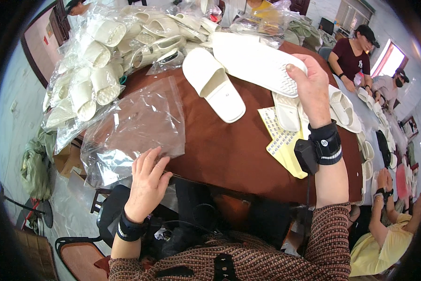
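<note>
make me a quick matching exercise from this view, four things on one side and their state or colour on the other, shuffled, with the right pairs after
Things
1. left hand
2. right hand
3. clear bag
4. printed sheets

Descriptions
A. yellow and white
B. gripping a white slipper
C. fingers extended at the bag's near edge
D. see-through, spread at least partly on the brown table

Right pairs: 1-C, 2-B, 3-D, 4-A

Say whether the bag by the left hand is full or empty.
Empty: the clear plastic bag lies flattened near the left hand, brown tabletop showing through much of it, no contents visible.
</note>
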Demonstrator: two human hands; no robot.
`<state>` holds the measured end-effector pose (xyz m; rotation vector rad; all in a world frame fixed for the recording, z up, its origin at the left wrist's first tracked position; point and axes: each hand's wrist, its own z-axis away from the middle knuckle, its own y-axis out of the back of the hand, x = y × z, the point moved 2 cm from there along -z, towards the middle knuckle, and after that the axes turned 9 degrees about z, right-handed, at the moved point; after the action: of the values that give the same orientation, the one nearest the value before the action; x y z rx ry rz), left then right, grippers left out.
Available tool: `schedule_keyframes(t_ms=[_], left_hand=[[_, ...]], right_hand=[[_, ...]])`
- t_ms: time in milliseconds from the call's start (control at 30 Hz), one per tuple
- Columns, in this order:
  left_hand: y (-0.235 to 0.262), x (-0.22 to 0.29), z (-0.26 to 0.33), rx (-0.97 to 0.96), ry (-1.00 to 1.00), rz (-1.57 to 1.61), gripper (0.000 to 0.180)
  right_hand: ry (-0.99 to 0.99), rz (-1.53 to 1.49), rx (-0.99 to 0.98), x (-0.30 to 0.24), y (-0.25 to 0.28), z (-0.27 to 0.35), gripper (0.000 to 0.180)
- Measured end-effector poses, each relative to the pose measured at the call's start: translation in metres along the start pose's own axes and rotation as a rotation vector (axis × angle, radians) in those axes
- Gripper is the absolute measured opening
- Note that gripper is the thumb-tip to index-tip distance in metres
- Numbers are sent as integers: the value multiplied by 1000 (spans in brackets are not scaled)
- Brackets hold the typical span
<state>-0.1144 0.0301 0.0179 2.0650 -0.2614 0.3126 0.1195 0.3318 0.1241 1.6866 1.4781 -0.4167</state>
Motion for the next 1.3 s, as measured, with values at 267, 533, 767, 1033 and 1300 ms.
schedule_keyframes(t_ms=[267, 533, 767, 1033, 1300], left_hand=[[-26, 31, 7, 111, 236, 953, 65], [-60, 75, -2, 128, 266, 1631, 69], [-67, 89, 2, 50, 405, 1649, 41], [-64, 76, -10, 184, 572, 1640, 40], [-72, 62, -14, 85, 549, 1538, 44]], right_hand=[[137, -220, 104, -45, 65, 61, 22], [43, -125, 79, -56, 104, 134, 29], [94, 104, 186, -30, 110, 182, 27], [611, 580, 139, -23, 87, 200, 30], [776, 815, -125, -12, 47, 233, 31]])
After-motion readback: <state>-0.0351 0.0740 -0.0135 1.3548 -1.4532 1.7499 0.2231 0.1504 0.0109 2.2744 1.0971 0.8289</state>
